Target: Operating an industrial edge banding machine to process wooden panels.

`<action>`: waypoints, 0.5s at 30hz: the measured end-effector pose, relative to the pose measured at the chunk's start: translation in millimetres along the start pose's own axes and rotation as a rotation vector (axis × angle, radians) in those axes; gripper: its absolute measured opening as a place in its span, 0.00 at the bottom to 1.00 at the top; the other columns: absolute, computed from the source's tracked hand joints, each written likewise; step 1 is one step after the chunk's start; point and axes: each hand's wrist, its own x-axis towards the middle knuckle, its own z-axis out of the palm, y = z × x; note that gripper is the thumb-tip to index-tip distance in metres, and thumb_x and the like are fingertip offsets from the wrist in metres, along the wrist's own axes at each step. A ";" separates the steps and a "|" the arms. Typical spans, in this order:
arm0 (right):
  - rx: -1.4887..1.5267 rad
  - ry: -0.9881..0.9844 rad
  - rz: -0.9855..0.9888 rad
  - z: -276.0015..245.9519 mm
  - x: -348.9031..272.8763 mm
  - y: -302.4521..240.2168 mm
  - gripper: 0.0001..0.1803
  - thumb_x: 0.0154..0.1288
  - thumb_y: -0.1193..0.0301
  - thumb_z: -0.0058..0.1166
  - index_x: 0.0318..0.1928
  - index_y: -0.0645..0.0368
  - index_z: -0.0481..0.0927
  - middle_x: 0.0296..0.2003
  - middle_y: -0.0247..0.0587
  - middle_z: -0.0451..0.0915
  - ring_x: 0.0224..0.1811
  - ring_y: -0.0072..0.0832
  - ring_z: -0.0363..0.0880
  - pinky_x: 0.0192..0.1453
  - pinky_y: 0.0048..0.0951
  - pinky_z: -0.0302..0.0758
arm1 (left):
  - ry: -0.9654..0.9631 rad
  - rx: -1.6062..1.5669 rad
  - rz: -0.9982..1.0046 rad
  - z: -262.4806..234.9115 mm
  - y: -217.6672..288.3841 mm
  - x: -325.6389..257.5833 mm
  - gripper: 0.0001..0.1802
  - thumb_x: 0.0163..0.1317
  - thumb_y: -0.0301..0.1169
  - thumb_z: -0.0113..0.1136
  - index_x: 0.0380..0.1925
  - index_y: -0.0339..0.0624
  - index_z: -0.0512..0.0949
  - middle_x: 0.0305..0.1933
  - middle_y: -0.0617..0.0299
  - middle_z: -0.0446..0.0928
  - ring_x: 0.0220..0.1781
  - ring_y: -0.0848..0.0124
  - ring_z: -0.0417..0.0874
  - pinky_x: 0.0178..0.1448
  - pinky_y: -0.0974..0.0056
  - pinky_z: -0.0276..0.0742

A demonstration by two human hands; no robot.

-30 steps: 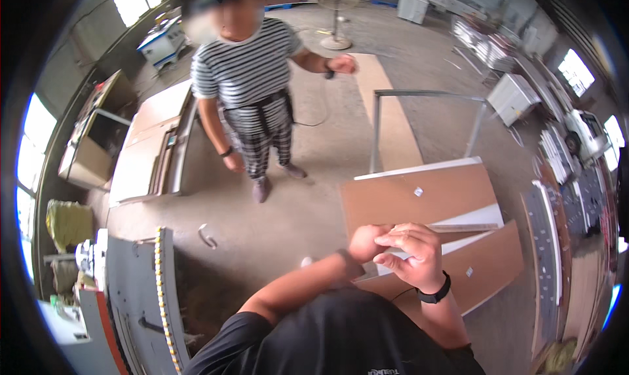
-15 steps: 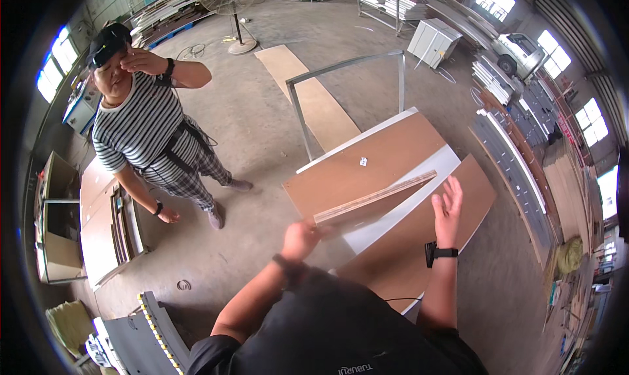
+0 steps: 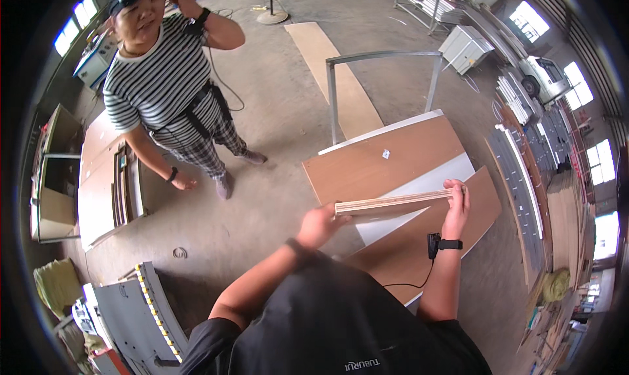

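Note:
Between my hands is a plywood board (image 3: 393,203), its layered edge turned up toward me. My left hand (image 3: 319,224) grips its left end, the fingers partly hidden by the board. At the other end my right hand (image 3: 457,201) is closed round the board, fingertips over the top edge. Below it lie brown panels: a far brown panel (image 3: 367,139) with a small white label, and a near brown panel (image 3: 452,224). A white panel strip (image 3: 452,172) shows between them.
A metal frame (image 3: 386,55) rises behind the panels, with a long tan board (image 3: 334,67) on the floor. A person (image 3: 173,87) in a striped shirt stands at the left. Stacked panels (image 3: 517,178) line the right side; a grey machine (image 3: 134,316) stands lower left.
My right hand, open and apart before, has closed on the board's right end. The board has shifted slightly and levelled out. The other person's raised hand has moved to the side of the head.

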 end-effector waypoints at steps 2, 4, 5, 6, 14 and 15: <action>-0.045 -0.047 0.002 -3.6 2.3 4.6 0.14 0.77 0.63 0.48 0.52 0.59 0.78 0.48 0.40 0.81 0.56 0.28 0.77 0.65 0.31 0.67 | 0.002 0.013 -0.019 -2.1 -2.4 0.7 0.16 0.66 0.39 0.65 0.49 0.45 0.80 0.42 0.49 0.85 0.43 0.50 0.86 0.47 0.53 0.81; -0.012 -0.065 0.011 -3.0 1.2 11.8 0.14 0.76 0.65 0.51 0.54 0.59 0.76 0.49 0.39 0.80 0.56 0.27 0.75 0.64 0.31 0.68 | -0.007 0.035 -0.030 -5.5 -1.2 0.8 0.16 0.66 0.37 0.64 0.51 0.44 0.79 0.44 0.49 0.85 0.44 0.51 0.87 0.48 0.54 0.82; -0.007 -0.072 0.015 -0.2 0.2 16.9 0.14 0.76 0.65 0.51 0.54 0.59 0.76 0.49 0.39 0.80 0.56 0.27 0.75 0.64 0.31 0.68 | 0.006 0.017 -0.031 -7.0 1.0 0.6 0.22 0.67 0.44 0.63 0.53 0.42 0.75 0.42 0.47 0.84 0.43 0.48 0.86 0.46 0.52 0.81; -0.026 -0.115 -0.051 8.0 -4.8 14.4 0.14 0.75 0.66 0.53 0.55 0.59 0.75 0.50 0.37 0.79 0.56 0.26 0.75 0.63 0.30 0.68 | 0.018 0.002 -0.036 -7.2 1.4 -1.0 0.28 0.67 0.50 0.62 0.55 0.41 0.71 0.40 0.44 0.83 0.43 0.45 0.85 0.45 0.49 0.80; 0.042 -0.134 -0.058 7.2 -3.3 19.4 0.15 0.71 0.70 0.58 0.55 0.56 0.73 0.47 0.31 0.75 0.50 0.18 0.72 0.57 0.23 0.70 | 0.030 -0.171 -0.078 -7.3 10.3 -6.9 0.40 0.66 0.55 0.61 0.68 0.42 0.62 0.54 0.41 0.80 0.58 0.47 0.81 0.61 0.51 0.76; 0.059 -0.146 -0.091 6.4 -3.8 24.5 0.15 0.71 0.70 0.57 0.55 0.56 0.73 0.45 0.30 0.74 0.49 0.18 0.72 0.56 0.23 0.70 | 0.046 -0.253 -0.098 -10.1 24.2 -8.5 0.39 0.67 0.51 0.63 0.70 0.42 0.62 0.61 0.41 0.77 0.64 0.50 0.78 0.67 0.53 0.71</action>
